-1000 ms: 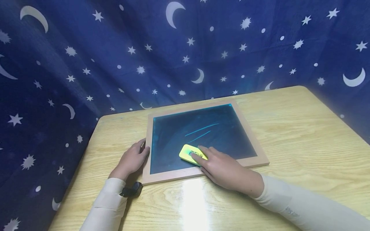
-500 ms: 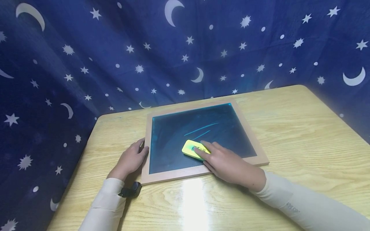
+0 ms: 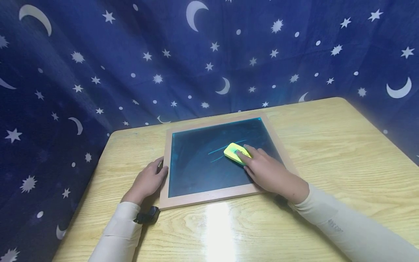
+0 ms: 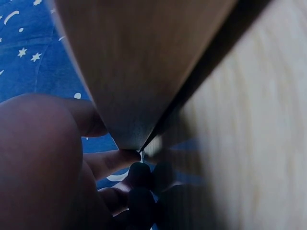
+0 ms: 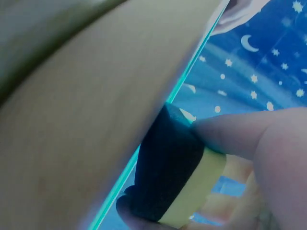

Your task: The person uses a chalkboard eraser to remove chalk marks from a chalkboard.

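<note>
A small blackboard [image 3: 193, 174] in a light wooden frame lies on the table. Two thin bluish lines [image 3: 217, 150] cross its dark surface, partly covered by a yellow board eraser [image 3: 231, 151]. My right hand [image 3: 270, 173] grips this eraser, thumb on one side and fingers on the other. In the right wrist view, the dark felt [image 5: 168, 165] of the eraser faces the board. My left hand [image 3: 145, 183] rests beside the frame's left edge, thumb against it. The left wrist view shows its fingertips [image 4: 127, 156] along the wooden side of the frame [image 4: 139, 72].
The table [image 3: 327, 145] has a pale wood-grain top with a bright reflection near its front. A dark blue curtain [image 3: 183, 43] with moons and stars hangs behind and to the left. A black strap [image 3: 147, 216] is on the left wrist.
My right hand has slid the eraser up and to the right over the board, onto the two lines. The left hand and the blackboard stay in place.
</note>
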`<state>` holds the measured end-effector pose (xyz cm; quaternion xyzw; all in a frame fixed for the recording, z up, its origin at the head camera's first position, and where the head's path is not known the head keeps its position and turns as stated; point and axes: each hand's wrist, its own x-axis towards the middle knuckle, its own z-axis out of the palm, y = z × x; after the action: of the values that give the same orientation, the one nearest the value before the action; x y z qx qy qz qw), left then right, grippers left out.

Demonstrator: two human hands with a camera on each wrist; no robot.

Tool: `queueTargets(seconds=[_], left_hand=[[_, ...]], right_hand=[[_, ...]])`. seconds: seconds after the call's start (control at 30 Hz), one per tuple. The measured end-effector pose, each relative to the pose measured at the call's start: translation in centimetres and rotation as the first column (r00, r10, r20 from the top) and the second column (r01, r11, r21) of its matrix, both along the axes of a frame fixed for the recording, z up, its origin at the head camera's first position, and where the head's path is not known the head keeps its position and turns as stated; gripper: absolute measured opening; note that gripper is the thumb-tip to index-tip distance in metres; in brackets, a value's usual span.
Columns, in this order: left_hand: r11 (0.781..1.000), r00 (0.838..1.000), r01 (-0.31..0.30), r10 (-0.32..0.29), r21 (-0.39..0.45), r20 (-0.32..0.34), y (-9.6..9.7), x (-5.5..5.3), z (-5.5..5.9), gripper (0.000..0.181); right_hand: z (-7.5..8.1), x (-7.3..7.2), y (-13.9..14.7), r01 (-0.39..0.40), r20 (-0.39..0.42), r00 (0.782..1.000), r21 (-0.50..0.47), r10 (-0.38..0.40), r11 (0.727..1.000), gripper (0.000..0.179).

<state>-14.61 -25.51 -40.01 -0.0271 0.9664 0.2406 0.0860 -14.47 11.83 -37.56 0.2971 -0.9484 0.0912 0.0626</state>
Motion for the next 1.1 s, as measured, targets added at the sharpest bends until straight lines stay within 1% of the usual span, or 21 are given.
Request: queueTargets(seconds=[0.13, 0.43, 0.77, 0.97, 1.1], left_hand=[[1.000, 1.000, 0.006, -0.006, -0.004, 0.000, -0.1, 0.0, 0.0, 0.059], [1.000, 1.000, 0.009, -0.009, 0.001, -0.007, -0.1, 0.1, 0.0, 0.059], [1.000, 1.000, 0.009, -0.009, 0.000, 0.004, -0.1, 0.1, 0.0, 0.060], [1.000, 1.000, 0.014, -0.014, 0.003, -0.015, 0.1, 0.1, 0.1, 0.058], [1.000, 1.000, 0.016, -0.016, 0.002, -0.017, 0.2, 0.1, 0.1, 0.058]], right_hand=[[0.3, -0.5, 0.6, 0.040, 0.004, 0.999, -0.008, -0.040, 0.999, 0.048], [0.5, -1.1, 1.6, 0.075, -0.051, 0.996, -0.014, -0.076, 0.997, 0.045], [0.4, -0.9, 1.5, 0.074, -0.076, 0.994, -0.001, -0.074, 0.997, 0.044], [0.2, -0.8, 1.0, 0.072, -0.048, 0.996, 0.010, -0.071, 0.997, 0.044], [-0.1, -0.6, 0.5, 0.052, -0.053, 0.997, 0.018, -0.051, 0.998, 0.041]])
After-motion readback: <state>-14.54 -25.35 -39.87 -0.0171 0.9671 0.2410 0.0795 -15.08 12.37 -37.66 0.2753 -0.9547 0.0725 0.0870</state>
